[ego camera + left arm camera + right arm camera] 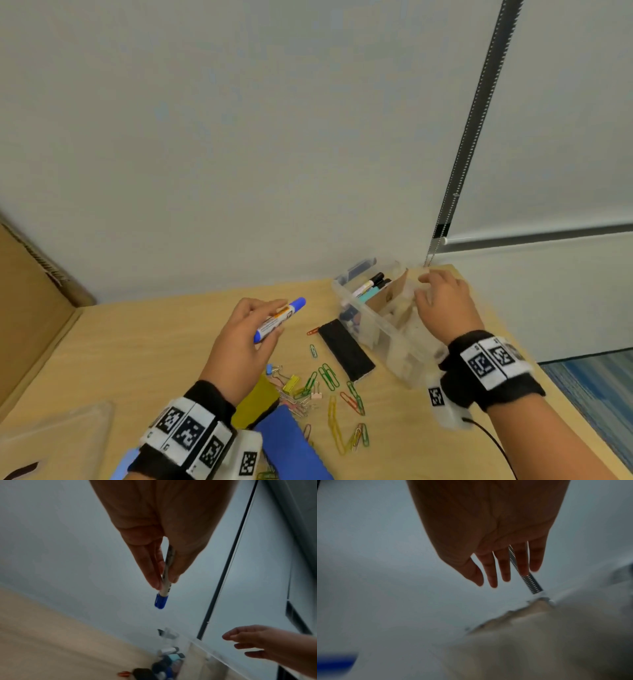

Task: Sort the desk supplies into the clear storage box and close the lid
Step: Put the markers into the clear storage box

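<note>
My left hand pinches a white marker with a blue cap above the desk, left of the clear storage box. In the left wrist view the marker hangs cap-down from thumb and fingers. The box stands at the desk's back right with several markers in its far compartment and a cardboard divider. My right hand hovers over the box's right side with fingers spread and nothing in it; its straight fingers show in the right wrist view.
On the wooden desk lie a black eraser block, several coloured paper clips and binder clips, a yellow pad and a blue cloth. The clear lid lies front left. Cardboard stands at left.
</note>
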`<state>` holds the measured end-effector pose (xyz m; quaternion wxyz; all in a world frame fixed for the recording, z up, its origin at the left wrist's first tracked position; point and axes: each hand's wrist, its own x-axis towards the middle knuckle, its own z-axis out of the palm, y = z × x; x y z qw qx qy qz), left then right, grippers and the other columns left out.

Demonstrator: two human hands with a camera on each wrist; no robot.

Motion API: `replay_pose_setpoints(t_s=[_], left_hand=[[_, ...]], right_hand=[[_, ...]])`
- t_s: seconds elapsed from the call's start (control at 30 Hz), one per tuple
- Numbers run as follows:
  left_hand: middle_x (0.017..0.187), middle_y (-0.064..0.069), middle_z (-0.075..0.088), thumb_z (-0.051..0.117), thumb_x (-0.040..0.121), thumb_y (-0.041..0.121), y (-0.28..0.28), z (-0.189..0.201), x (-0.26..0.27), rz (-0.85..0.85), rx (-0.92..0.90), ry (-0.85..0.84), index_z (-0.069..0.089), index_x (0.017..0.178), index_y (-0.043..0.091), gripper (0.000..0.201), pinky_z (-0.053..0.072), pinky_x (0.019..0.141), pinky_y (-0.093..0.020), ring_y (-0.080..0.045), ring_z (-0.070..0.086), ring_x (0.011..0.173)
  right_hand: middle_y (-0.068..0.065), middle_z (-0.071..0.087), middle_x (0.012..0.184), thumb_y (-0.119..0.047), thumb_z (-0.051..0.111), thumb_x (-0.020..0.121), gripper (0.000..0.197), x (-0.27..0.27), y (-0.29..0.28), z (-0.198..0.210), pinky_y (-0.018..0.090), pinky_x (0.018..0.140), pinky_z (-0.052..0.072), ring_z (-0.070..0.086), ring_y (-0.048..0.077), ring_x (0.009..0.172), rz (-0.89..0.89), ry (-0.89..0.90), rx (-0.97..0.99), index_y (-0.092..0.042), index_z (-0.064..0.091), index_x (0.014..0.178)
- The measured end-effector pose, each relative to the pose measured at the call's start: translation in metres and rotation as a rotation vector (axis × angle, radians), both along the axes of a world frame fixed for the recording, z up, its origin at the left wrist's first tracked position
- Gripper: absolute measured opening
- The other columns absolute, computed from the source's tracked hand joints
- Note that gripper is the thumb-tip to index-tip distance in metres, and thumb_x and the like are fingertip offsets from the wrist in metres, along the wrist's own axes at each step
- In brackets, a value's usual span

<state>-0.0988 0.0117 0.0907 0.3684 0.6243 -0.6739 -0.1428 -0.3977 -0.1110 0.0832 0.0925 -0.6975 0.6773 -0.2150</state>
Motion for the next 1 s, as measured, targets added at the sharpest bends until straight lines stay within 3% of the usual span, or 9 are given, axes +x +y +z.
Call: replay_pose_setpoints(t_s=[0.1, 0.27, 0.37, 0.47, 0.57, 0.67, 0.73, 0.87, 1.0], left_hand=[[0.108, 0.015, 0.056, 0.061, 0.090, 0.020, -0.036, 0.008, -0.041, -0.072, -0.003, 0.094, 0.063, 0.120, 0.034, 0.033, 0.042, 0.082, -0.006, 0.003, 0.055, 0.099], [0.111, 0.001, 0.066, 0.064, 0.086, 0.016, -0.103, 0.012, -0.103, -0.054, 0.131, 0.166, 0.065, 0.119, 0.023, 0.034, 0.050, 0.076, -0.013, -0.008, 0.063, 0.094], [0.120, -0.003, 0.064, 0.058, 0.088, 0.022, -0.133, 0.006, -0.121, -0.042, 0.220, -0.011, 0.062, 0.123, 0.020, 0.035, 0.049, 0.089, -0.027, -0.019, 0.062, 0.103], [0.127, -0.009, 0.057, 0.045, 0.095, 0.019, -0.153, -0.003, -0.130, -0.112, 0.296, -0.259, 0.058, 0.127, 0.020, 0.035, 0.049, 0.092, -0.037, -0.027, 0.059, 0.107], [0.141, -0.003, 0.048, 0.032, 0.100, 0.023, -0.171, -0.015, -0.134, -0.189, 0.373, -0.463, 0.041, 0.140, 0.032, 0.042, 0.049, 0.094, -0.041, -0.027, 0.055, 0.115], [0.136, -0.001, 0.054, 0.024, 0.101, 0.026, -0.182, -0.022, -0.139, -0.217, 0.482, -0.612, 0.026, 0.144, 0.045, 0.047, 0.050, 0.092, -0.042, -0.027, 0.059, 0.110], [0.132, -0.003, 0.058, 0.022, 0.101, 0.029, -0.184, -0.022, -0.141, -0.221, 0.528, -0.667, 0.030, 0.144, 0.040, 0.045, 0.047, 0.097, -0.040, -0.027, 0.058, 0.112], [0.134, -0.009, 0.056, 0.028, 0.099, 0.021, -0.183, -0.018, -0.140, -0.164, 0.552, -0.591, 0.036, 0.142, 0.029, 0.044, 0.047, 0.098, -0.041, -0.029, 0.057, 0.116], [0.136, -0.006, 0.054, 0.030, 0.099, 0.013, -0.152, -0.010, -0.130, -0.100, 0.373, -0.285, 0.030, 0.146, 0.032, 0.050, 0.046, 0.101, -0.036, -0.023, 0.056, 0.117]], right_hand=[[0.005, 0.030, 0.152, -0.038, 0.042, 0.095, 0.047, -0.017, 0.002, -0.017, 0.044, 0.114, 0.025, 0.022, 0.029, 0.140, -0.073, 0.054, 0.022, -0.019, 0.042, 0.137], [0.008, 0.012, 0.159, -0.051, 0.033, 0.095, 0.060, -0.021, 0.006, -0.038, 0.044, 0.120, 0.008, 0.004, 0.032, 0.146, -0.089, 0.097, 0.092, -0.018, 0.028, 0.145], [0.010, 0.008, 0.160, -0.051, 0.033, 0.094, 0.061, -0.021, 0.006, -0.041, 0.044, 0.120, 0.005, 0.001, 0.032, 0.147, -0.081, 0.069, 0.076, -0.018, 0.028, 0.146], [0.012, 0.006, 0.160, -0.052, 0.032, 0.094, 0.063, -0.022, 0.005, -0.043, 0.045, 0.120, 0.004, 0.000, 0.033, 0.146, -0.070, 0.085, 0.078, -0.017, 0.028, 0.146], [0.012, 0.005, 0.160, -0.052, 0.031, 0.093, 0.064, -0.021, 0.006, -0.045, 0.046, 0.120, 0.004, -0.001, 0.034, 0.146, -0.061, 0.093, 0.066, -0.016, 0.028, 0.146], [0.010, 0.004, 0.160, -0.053, 0.029, 0.094, 0.064, -0.020, 0.006, -0.045, 0.046, 0.120, 0.003, -0.002, 0.034, 0.146, -0.052, 0.105, 0.064, -0.017, 0.027, 0.147], [0.009, 0.004, 0.160, -0.053, 0.027, 0.094, 0.064, -0.020, 0.007, -0.044, 0.046, 0.120, 0.002, -0.003, 0.034, 0.146, -0.048, 0.104, 0.069, -0.018, 0.027, 0.147], [0.009, 0.004, 0.160, -0.052, 0.027, 0.094, 0.064, -0.022, 0.008, -0.043, 0.046, 0.120, 0.002, -0.003, 0.035, 0.146, -0.041, 0.106, 0.071, -0.017, 0.026, 0.148], [0.009, 0.007, 0.160, -0.051, 0.027, 0.093, 0.064, -0.023, 0.007, -0.045, 0.047, 0.120, 0.003, -0.001, 0.035, 0.146, -0.034, 0.102, 0.067, -0.017, 0.029, 0.147]])
